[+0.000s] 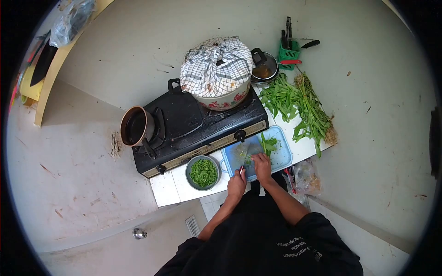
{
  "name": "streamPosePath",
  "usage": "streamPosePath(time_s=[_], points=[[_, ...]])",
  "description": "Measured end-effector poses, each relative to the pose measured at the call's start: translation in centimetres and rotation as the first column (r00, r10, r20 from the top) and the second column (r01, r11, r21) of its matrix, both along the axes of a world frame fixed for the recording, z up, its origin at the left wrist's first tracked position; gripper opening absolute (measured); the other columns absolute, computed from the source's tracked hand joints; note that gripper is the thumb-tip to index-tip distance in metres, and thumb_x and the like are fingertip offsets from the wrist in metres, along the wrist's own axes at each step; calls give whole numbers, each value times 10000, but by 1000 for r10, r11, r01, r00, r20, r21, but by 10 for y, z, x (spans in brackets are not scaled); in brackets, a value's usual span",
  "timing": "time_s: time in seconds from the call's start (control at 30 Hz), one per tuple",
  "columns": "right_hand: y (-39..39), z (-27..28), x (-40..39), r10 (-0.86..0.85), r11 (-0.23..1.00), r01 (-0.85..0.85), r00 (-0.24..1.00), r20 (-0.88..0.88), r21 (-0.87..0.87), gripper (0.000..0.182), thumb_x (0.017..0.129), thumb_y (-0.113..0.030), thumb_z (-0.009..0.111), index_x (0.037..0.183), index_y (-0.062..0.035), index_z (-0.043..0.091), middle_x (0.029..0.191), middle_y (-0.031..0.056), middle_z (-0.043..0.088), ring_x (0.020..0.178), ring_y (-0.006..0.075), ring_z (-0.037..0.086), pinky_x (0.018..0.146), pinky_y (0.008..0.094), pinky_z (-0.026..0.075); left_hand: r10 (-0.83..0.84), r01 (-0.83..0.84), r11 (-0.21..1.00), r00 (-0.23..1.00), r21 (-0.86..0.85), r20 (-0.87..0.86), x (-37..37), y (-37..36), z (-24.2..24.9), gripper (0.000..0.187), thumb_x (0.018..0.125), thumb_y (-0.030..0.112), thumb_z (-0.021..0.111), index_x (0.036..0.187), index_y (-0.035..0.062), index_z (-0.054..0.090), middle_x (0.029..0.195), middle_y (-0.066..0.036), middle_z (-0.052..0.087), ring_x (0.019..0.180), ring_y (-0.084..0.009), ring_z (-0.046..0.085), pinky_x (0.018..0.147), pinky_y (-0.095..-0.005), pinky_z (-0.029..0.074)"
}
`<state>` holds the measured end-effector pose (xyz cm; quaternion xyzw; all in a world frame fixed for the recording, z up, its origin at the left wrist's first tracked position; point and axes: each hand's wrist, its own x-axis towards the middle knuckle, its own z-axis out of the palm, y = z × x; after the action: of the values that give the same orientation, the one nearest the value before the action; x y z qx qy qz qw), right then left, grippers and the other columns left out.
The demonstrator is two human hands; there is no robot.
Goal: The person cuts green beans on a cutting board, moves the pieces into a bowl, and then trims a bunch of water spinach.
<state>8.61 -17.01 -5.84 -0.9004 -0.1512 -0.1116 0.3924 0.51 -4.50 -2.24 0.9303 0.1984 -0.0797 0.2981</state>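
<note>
My left hand (236, 185) is closed around the handle of a knife (242, 167) at the near edge of a blue cutting board (286, 155). The blade points away from me over the board. Just right of it, my right hand (262, 168) has its fingers pressed together on some green stems at the board's surface. Leafy greens (269, 145) lie on the board beyond my right hand, with small cut bits near the blade. A grey bowl (189, 179) full of chopped greens stands left of the board.
Behind the board is a black two-burner stove (186, 117) with a cloth-wrapped pot (216, 73) and a brown saucepan (138, 126). Bunches of greens (311, 108) lie at right, below a green utensil basket (287, 55) and a small pan (264, 72). Plastic bags (306, 178) are at lower right.
</note>
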Motion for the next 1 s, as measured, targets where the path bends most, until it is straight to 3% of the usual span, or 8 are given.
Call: streamPosePath(time_s=[0.17, 0.33, 0.53, 0.63, 0.73, 1.0], points=[[-5, 3, 2, 28, 999, -29, 999, -15, -45, 170, 791, 29, 617, 917, -56, 694, 896, 102, 643, 882, 328, 612, 808, 439, 480, -32, 33, 996, 999, -88, 16, -7, 9, 12, 401, 1025, 384, 474, 1034, -3, 581, 725, -322, 639, 719, -534, 631, 654, -598, 509], [-5, 1, 0, 11, 1000, -11, 1000, 7, -26, 237, 776, 37, 609, 968, -67, 703, 928, 91, 635, 895, 311, 607, 817, 430, 472, -44, 41, 995, 999, -89, -32, -17, 4, 14, 400, 1027, 381, 472, 1047, -4, 577, 731, -325, 641, 725, -534, 634, 658, -601, 509], [-8, -4, -4, 83, 982, -81, 997, 3, -172, 298, 748, 33, 623, 1016, -63, 714, 995, 81, 625, 969, 281, 590, 848, 420, 457, -50, 50, 999, 998, -17, -42, -13, -2, 5, 408, 1027, 393, 468, 1037, -3, 567, 724, -320, 646, 715, -524, 645, 643, -594, 518], [-11, -3, -8, 91, 982, -85, 995, 32, -170, 355, 738, 29, 616, 1074, -54, 694, 1042, 59, 598, 1024, 267, 561, 861, 415, 442, -57, 57, 998, 998, -1, -13, -1, -5, 5, 416, 1026, 403, 464, 1023, 0, 566, 712, -313, 647, 705, -514, 650, 634, -588, 522], [-9, -6, -7, 53, 988, -48, 998, 32, -148, 367, 749, 36, 606, 1084, -64, 719, 995, 76, 625, 969, 278, 589, 859, 424, 455, -48, 48, 999, 999, 3, -17, -3, -5, 4, 420, 1027, 408, 460, 1022, 1, 566, 703, -308, 646, 696, -509, 649, 630, -588, 520], [-7, -8, 0, 76, 992, -72, 996, 39, -104, 329, 733, 45, 612, 1024, -65, 720, 978, 79, 644, 949, 283, 605, 859, 423, 461, -35, 34, 998, 999, -48, -2, -16, 7, 5, 443, 1027, 419, 456, 1025, -8, 574, 703, -311, 641, 675, -510, 639, 612, -595, 508]])
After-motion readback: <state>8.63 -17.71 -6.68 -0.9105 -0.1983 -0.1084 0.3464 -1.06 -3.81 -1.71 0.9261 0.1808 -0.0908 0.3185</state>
